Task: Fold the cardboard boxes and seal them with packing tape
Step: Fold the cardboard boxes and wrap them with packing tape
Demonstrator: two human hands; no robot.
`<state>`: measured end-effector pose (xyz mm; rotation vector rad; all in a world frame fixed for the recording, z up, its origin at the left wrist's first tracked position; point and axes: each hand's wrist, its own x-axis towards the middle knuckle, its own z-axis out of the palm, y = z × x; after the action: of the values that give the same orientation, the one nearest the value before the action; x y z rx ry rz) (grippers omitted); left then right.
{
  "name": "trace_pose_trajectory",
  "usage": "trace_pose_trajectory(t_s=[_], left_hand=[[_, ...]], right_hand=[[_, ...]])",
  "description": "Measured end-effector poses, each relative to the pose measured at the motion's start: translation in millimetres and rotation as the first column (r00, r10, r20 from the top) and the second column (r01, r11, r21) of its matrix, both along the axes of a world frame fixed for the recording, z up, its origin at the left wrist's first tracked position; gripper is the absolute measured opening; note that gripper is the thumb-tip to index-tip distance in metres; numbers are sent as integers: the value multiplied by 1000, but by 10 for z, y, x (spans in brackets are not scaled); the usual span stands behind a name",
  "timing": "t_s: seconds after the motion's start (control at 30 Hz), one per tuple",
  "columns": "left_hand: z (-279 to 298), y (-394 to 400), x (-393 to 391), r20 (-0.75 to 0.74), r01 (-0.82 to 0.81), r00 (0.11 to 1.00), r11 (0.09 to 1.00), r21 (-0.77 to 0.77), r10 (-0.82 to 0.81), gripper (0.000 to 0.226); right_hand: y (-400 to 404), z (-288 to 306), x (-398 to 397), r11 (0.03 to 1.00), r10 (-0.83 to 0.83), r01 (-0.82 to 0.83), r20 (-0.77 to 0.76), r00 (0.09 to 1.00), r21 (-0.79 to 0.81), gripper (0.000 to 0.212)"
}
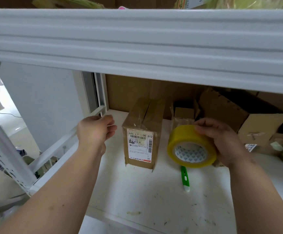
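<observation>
A closed brown cardboard box (141, 132) with a white shipping label and clear tape along its top seam stands on the white shelf (154, 191). My left hand (95, 130) hovers just left of the box, fingers loosely curled, holding nothing. My right hand (221, 141) grips a yellow roll of packing tape (191, 146) to the right of the box, the roll's open core facing me.
A green-and-white utility knife (185, 178) lies on the shelf below the tape roll. Open and crumpled cardboard boxes (259, 127) crowd the back right. A white shelf beam (137, 46) spans overhead. The shelf's left edge drops off to the floor.
</observation>
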<state>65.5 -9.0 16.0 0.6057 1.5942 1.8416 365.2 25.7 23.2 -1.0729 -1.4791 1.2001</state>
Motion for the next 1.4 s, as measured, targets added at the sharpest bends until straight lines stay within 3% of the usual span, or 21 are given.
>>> trace_pose_trajectory(t_s=[0.2, 0.5, 0.63, 0.77, 0.83, 0.97, 1.07, 1.13, 1.23, 1.3, 1.4], left_hand=[[-187, 85, 2, 58, -14, 998, 998, -65, 18, 6], [-320, 91, 63, 29, 177, 984, 946, -272, -175, 22], [-334, 70, 80, -54, 194, 974, 933, -304, -220, 52], [-376, 89, 128, -209, 247, 940, 960, -128, -270, 18], [-362, 67, 143, -314, 217, 914, 964, -154, -256, 26], [-283, 61, 156, -245, 242, 929, 957, -162, -276, 27], [-158, 149, 197, -492, 216, 793, 920, -326, -360, 80], [-120, 228, 234, -588, 151, 713, 902, -404, -382, 75], [-112, 328, 255, -527, 163, 745, 877, -451, -409, 82], [-124, 374, 272, -483, 192, 767, 870, -454, -422, 81], [-91, 401, 287, -470, 218, 767, 867, -449, -436, 61]], right_hand=[[117, -78, -38, 998, -16, 20, 61, 998, -58, 22], [74, -228, -317, 997, -16, 40, 321, 947, -67, 11], [71, -169, -323, 998, -31, 50, 366, 930, -42, 9], [54, -170, -363, 999, -26, 37, 403, 915, -22, 10], [67, -165, -394, 999, -29, 41, 439, 898, -18, 9], [81, -151, -471, 995, -100, 90, 586, 804, 47, 11], [88, -136, -586, 985, -168, 139, 705, 688, 100, 23], [68, -106, -696, 980, -191, 163, 786, 588, 116, 34], [48, -47, -827, 972, -191, 211, 863, 468, 101, 95], [89, -15, -892, 972, -155, 222, 926, 344, 81, 122], [165, 55, -983, 968, -157, 231, 953, 260, 97, 117]])
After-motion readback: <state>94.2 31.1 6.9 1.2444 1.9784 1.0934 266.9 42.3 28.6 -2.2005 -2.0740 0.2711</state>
